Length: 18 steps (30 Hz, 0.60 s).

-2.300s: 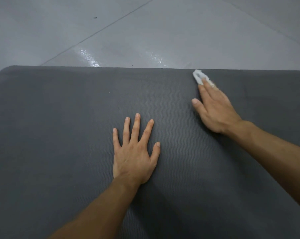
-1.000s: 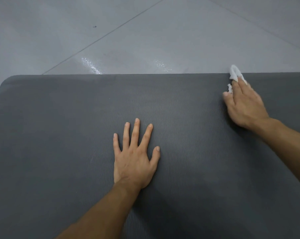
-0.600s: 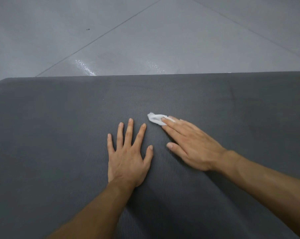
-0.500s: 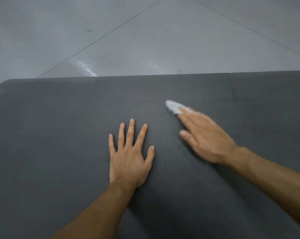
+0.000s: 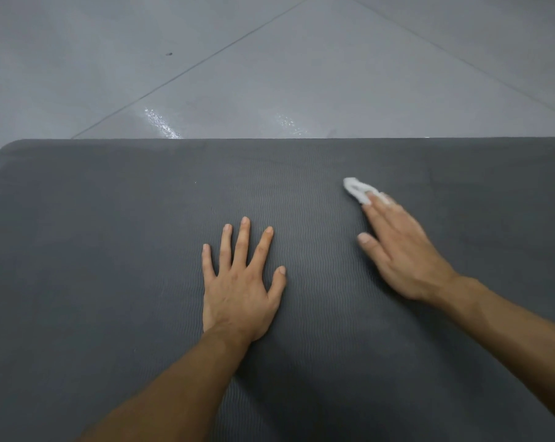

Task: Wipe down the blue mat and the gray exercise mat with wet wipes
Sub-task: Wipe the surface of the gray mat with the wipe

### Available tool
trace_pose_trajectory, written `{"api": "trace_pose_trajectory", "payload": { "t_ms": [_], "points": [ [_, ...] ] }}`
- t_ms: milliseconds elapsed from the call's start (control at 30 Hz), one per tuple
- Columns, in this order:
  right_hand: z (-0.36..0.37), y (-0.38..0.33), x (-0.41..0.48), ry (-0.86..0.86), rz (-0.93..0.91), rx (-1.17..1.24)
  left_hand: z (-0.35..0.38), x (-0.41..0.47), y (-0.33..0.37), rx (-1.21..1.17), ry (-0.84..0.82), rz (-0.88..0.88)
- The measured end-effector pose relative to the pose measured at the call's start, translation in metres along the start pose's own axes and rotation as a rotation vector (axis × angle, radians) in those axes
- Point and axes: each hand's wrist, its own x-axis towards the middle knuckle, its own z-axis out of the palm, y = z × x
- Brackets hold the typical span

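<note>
While wiping of the gray exercise mat (image 5: 110, 250) appears under way, the left hand (image 5: 241, 288) lies flat at the mat's centre, fingers spread, holding nothing. The right hand (image 5: 400, 253) presses a crumpled wet wipe (image 5: 356, 189) under straight fingers, nearer the mat's far edge. The blue mat is not in view, so its progress cannot be judged.

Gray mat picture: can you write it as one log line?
left hand: flat on gray mat | right hand: straight fingers pressing wipe onto gray mat
</note>
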Motion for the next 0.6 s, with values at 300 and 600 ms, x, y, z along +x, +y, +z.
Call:
{"api": "trace_pose_trajectory", "payload": {
  "t_ms": [300,600],
  "points": [
    [-0.002,-0.022,-0.033,-0.189,-0.193,-0.018,0.000,0.000,0.000,-0.016,0.010,-0.004],
    [-0.019,0.070,-0.023,0.141,0.271,-0.168,0.002,0.002,0.000,-0.021,0.022,-0.002]
  ]
}}
